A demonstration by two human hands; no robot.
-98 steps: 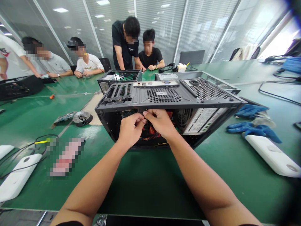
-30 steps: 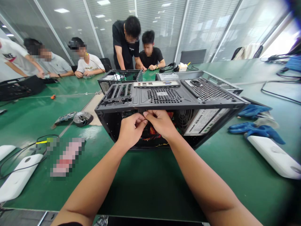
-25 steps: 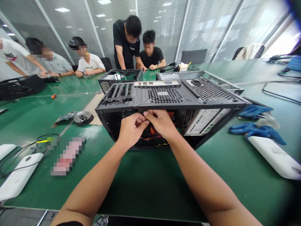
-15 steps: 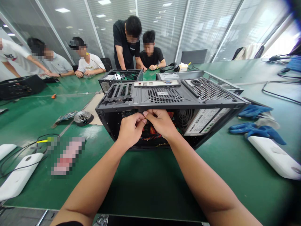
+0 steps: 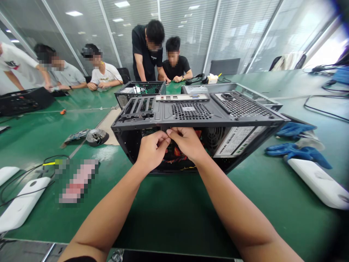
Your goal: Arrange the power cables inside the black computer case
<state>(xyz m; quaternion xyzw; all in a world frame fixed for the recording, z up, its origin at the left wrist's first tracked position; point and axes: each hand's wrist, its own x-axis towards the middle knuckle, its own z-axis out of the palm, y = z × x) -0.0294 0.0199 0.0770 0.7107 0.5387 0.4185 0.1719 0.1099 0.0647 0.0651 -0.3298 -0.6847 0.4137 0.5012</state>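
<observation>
Green worktop (image 5: 174, 207) under us, open computer case (image 5: 191, 112) on its side at twelve o'clock. Our left hand (image 5: 151, 151) and right hand (image 5: 188, 143) meet beneath its upper rim, fingers (image 5: 163, 135) pinched on something too small to tell. Power supply (image 5: 234, 138) is in and the side is open, so we'd judge midway.

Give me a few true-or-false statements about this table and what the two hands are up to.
The left hand and right hand meet at the open side of the dark grey metal computer case. True.
The case stands on a red table. False: it is a green table.
A pair of blue gloves lies right of the case. True.
The right hand grips a screwdriver. False: no tool shows in it.
</observation>
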